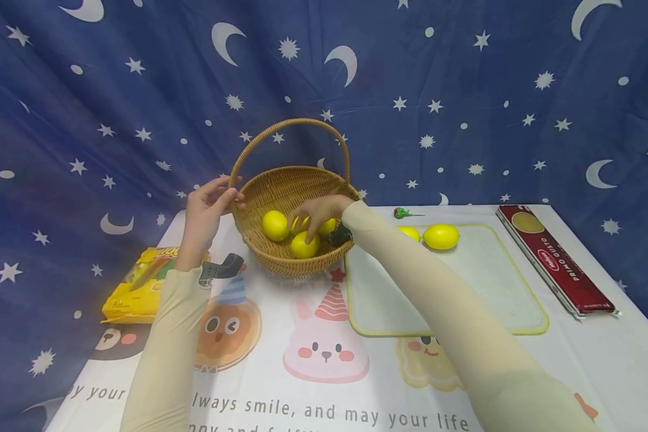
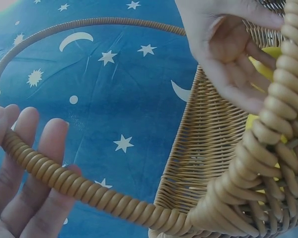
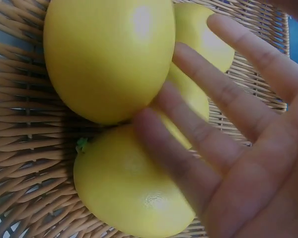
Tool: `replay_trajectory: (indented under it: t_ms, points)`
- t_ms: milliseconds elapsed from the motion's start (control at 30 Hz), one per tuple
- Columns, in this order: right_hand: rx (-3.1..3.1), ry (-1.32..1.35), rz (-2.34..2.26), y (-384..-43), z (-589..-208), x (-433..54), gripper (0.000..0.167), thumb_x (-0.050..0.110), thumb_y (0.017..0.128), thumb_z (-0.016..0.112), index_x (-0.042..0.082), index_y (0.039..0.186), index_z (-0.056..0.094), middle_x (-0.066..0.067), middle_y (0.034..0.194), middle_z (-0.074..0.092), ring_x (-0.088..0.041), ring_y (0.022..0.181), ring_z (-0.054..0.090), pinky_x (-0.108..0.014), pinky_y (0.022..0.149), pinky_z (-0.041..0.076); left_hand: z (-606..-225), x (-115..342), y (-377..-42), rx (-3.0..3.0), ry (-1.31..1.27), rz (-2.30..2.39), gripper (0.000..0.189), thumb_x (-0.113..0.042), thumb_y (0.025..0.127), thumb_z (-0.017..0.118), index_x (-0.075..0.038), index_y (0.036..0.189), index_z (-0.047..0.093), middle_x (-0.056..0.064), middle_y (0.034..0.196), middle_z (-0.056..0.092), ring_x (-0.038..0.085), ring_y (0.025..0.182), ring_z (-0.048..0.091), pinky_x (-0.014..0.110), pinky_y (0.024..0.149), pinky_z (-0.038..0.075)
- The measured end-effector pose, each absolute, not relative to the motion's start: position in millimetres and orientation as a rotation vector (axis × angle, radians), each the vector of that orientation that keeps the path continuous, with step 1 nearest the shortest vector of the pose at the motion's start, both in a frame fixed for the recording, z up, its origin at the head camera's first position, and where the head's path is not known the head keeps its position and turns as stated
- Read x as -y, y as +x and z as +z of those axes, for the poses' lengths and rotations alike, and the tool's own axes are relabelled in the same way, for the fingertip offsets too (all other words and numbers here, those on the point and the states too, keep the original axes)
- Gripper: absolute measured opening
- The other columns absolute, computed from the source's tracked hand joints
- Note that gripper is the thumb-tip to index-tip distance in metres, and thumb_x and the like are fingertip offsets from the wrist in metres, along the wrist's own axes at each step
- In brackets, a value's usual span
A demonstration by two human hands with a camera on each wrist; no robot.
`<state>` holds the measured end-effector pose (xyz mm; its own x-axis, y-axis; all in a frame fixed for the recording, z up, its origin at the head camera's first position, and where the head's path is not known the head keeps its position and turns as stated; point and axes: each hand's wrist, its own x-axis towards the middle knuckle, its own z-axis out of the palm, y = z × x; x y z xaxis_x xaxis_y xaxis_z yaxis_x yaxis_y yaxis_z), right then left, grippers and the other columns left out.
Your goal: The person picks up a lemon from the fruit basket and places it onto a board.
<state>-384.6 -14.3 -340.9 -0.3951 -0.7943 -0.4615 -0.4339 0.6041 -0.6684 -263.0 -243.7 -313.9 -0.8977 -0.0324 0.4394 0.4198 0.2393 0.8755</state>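
Note:
A wicker basket (image 1: 278, 189) with a tall arched handle (image 1: 297, 122) stands near the back of the table, tilted toward me. My left hand (image 1: 202, 216) holds the handle low on its left side; in the left wrist view, fingers (image 2: 52, 144) lie behind the wrapped cane. Several yellow lemons (image 1: 275, 225) sit inside the basket. Over them reaches my right hand (image 1: 324, 211), its fingers spread and fairly straight. Seen from the right wrist, its fingertips are right at the lemons (image 3: 134, 178), with none gripped.
Right of the basket, two more lemons (image 1: 441, 237) lie on a white board with yellow edging (image 1: 464, 294). Behind it is a small red-and-green flower (image 1: 401, 212). A long red pasta pack (image 1: 553, 258) lies far right, a yellow snack bag (image 1: 135, 294) at left.

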Motion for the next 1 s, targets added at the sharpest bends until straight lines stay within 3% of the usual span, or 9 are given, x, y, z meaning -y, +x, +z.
replay_trajectory:
  t_ms: [233, 833, 900, 967, 1000]
  points:
    - [-2.068, -0.975, -0.444, -381, -346, 17, 0.056, 0.019, 0.079, 0.075, 0.023, 0.129, 0.053, -0.007, 0.144, 0.043, -0.022, 0.135, 0.038, -0.037, 0.110, 0.035, -314, 244, -264, 2.159, -0.350, -1.700, 0.035, -0.015, 0.093, 0.057, 0.003, 0.123, 0.057, -0.015, 0.080, 0.067, 0.000, 0.071, 0.067, 0.014, 0.074, 0.054]
    - [-2.018, -1.131, -0.274, -380, -351, 22, 0.055, 0.016, 0.084, 0.070, 0.015, 0.136, 0.051, -0.004, 0.146, 0.043, -0.023, 0.137, 0.036, -0.036, 0.115, 0.028, -311, 242, -263, 2.180, -0.335, -1.687, 0.036, -0.018, 0.093, 0.058, 0.000, 0.124, 0.058, -0.017, 0.080, 0.067, -0.001, 0.073, 0.067, 0.014, 0.075, 0.054]
    - [-1.989, -1.098, -0.298, -379, -351, 22, 0.056, 0.014, 0.084, 0.070, 0.017, 0.137, 0.050, -0.004, 0.149, 0.038, -0.023, 0.139, 0.032, -0.032, 0.112, 0.032, -311, 242, -263, 2.184, -0.334, -1.688, 0.035, -0.017, 0.093, 0.058, 0.000, 0.124, 0.059, -0.017, 0.080, 0.067, -0.001, 0.073, 0.067, 0.014, 0.075, 0.054]
    - [-1.933, -1.071, -0.338, -378, -352, 22, 0.058, 0.011, 0.085, 0.069, 0.018, 0.139, 0.047, -0.006, 0.152, 0.032, -0.020, 0.135, 0.035, -0.027, 0.100, 0.041, -311, 242, -263, 2.186, -0.335, -1.688, 0.035, -0.017, 0.093, 0.058, 0.000, 0.124, 0.059, -0.017, 0.079, 0.067, -0.001, 0.073, 0.067, 0.014, 0.075, 0.054]
    - [-1.903, -1.056, -0.353, -377, -353, 22, 0.059, 0.009, 0.086, 0.067, 0.019, 0.140, 0.046, -0.006, 0.153, 0.030, -0.020, 0.125, 0.042, -0.024, 0.090, 0.045, -311, 242, -263, 2.187, -0.337, -1.689, 0.035, -0.017, 0.093, 0.058, 0.000, 0.123, 0.059, -0.017, 0.079, 0.067, -0.001, 0.072, 0.067, 0.013, 0.075, 0.054]
